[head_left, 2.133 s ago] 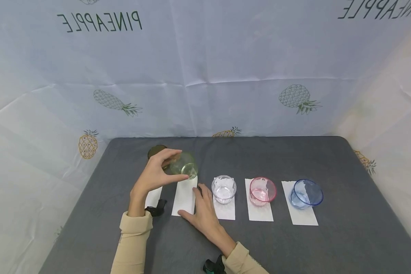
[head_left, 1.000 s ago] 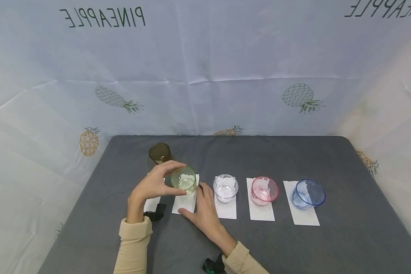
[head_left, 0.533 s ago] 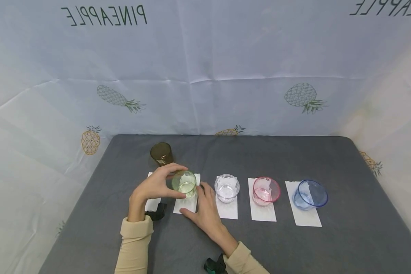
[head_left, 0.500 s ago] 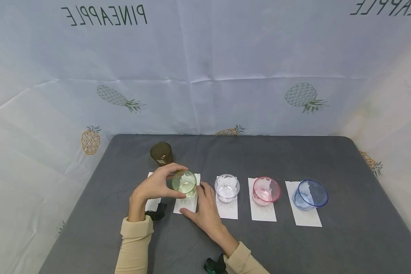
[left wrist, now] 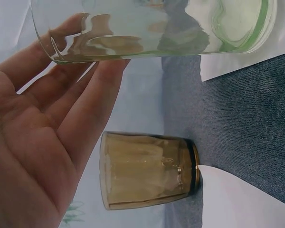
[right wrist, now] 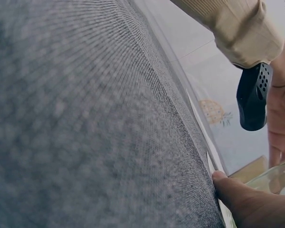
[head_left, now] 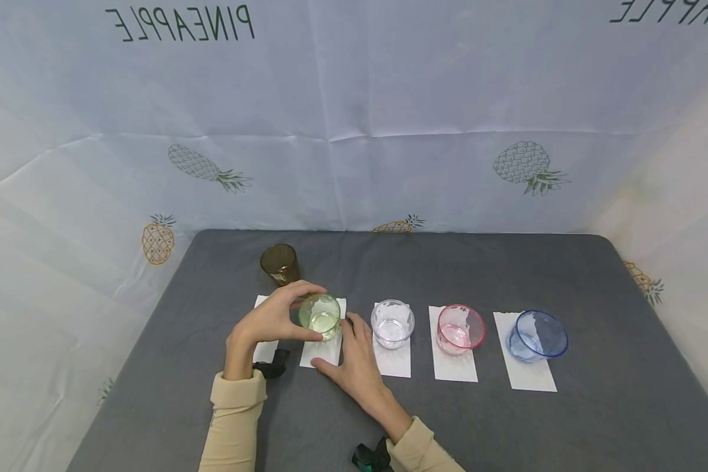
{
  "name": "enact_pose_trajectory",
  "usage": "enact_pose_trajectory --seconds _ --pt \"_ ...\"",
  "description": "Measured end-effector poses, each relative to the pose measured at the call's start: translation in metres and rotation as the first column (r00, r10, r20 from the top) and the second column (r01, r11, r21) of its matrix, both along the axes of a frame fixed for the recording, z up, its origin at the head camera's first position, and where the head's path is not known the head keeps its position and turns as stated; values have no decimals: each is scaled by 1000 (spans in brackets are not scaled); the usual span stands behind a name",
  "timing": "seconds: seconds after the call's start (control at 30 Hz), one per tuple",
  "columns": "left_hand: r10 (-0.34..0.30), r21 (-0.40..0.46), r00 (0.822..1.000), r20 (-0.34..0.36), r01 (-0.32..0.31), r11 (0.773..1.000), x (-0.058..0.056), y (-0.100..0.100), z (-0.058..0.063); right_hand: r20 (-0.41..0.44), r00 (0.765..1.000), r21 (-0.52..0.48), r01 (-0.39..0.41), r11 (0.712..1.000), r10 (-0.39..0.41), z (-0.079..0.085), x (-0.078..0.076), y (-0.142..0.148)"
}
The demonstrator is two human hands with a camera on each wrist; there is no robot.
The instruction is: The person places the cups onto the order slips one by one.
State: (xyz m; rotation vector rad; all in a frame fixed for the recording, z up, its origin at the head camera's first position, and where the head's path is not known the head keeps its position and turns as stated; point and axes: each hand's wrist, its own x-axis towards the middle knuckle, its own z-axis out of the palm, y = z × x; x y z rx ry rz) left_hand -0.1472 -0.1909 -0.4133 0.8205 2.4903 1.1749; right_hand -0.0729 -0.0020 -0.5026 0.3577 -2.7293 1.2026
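Note:
My left hand [head_left: 271, 319] holds a green-tinted drinking glass [head_left: 320, 313] between thumb and fingers, upright over a white paper strip [head_left: 320, 354]. Its base is against or just over the paper in the left wrist view. Beside the same strip, my right hand [head_left: 356, 364] lies low with fingers extended; its thumb [right wrist: 228, 187] touches the paper's edge in the right wrist view. A brown glass [head_left: 280, 264] stands behind my left hand, near another strip [head_left: 265, 352] partly covered by the wrist.
To the right, a clear glass [head_left: 393, 324], a pink glass [head_left: 460, 330] and a blue glass [head_left: 537, 335] each stand on a white paper strip. The grey-covered table [head_left: 448, 419] ends at a pineapple-print curtain [head_left: 360, 98].
My left hand has brought the green glass from a tilted, raised position down and toward me, upright onto or over the strip. It barely moves over the last half second. The right hand stays put.

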Motion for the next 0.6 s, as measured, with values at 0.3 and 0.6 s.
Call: enact_pose_trajectory --seconds 0.3,0.6 --pt "16 -19 999 30 -15 1000 0 -3 -1 -10 1000 7 3 1000 -3 -1 0 -1" --pt "18 -14 999 38 -17 1000 -1 -4 -1 -5 1000 8 4 1000 -4 0 -1 0"
